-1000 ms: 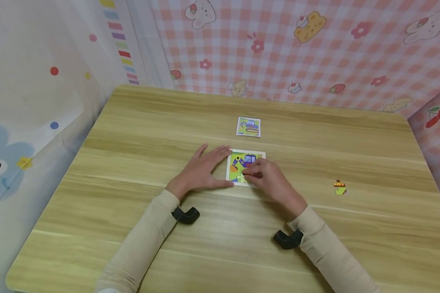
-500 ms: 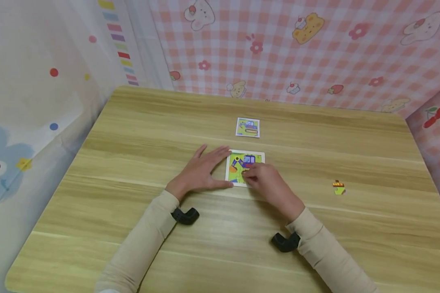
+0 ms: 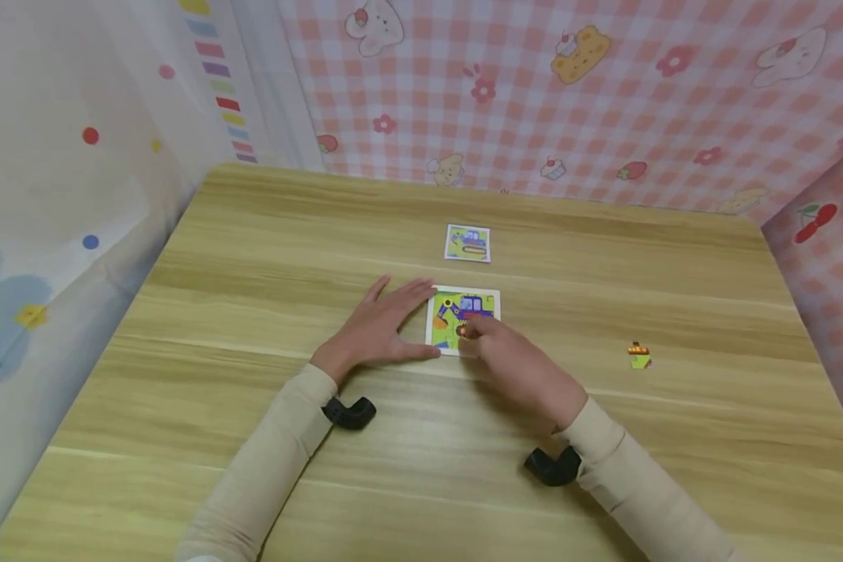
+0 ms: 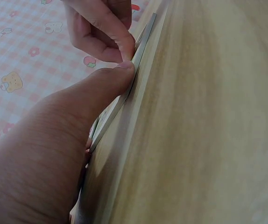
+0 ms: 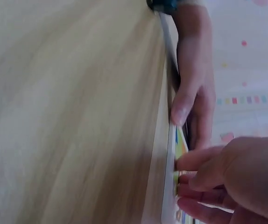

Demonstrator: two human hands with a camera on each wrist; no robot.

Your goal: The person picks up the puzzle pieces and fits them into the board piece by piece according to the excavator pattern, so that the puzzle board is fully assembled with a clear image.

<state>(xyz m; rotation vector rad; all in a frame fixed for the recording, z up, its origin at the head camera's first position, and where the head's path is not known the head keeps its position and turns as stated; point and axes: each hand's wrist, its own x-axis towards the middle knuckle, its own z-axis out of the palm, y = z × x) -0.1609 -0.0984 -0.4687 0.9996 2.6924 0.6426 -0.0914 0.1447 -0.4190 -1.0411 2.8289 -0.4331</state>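
Note:
A square jigsaw puzzle with a white rim and a digger picture lies on the table. My left hand is spread at its left side, thumb at the near left corner and fingertips at the far one. My right hand bends over the puzzle's near right part, thumb and forefinger pinching a puzzle piece with a dark wheel shape, low against the board. My fingers hide much of that piece and the board's lower right. In the right wrist view, the right fingertips touch the puzzle's surface.
A small picture card of the same digger lies beyond the puzzle. To the right, apart from it, is a loose green and orange puzzle piece. The wooden table meets a pink checked cloth at the back.
My right hand has turned and lowered slightly over the puzzle, and the wheel shape now shows beside its fingertips. The left hand stays at the rim. The head view has shifted slightly.

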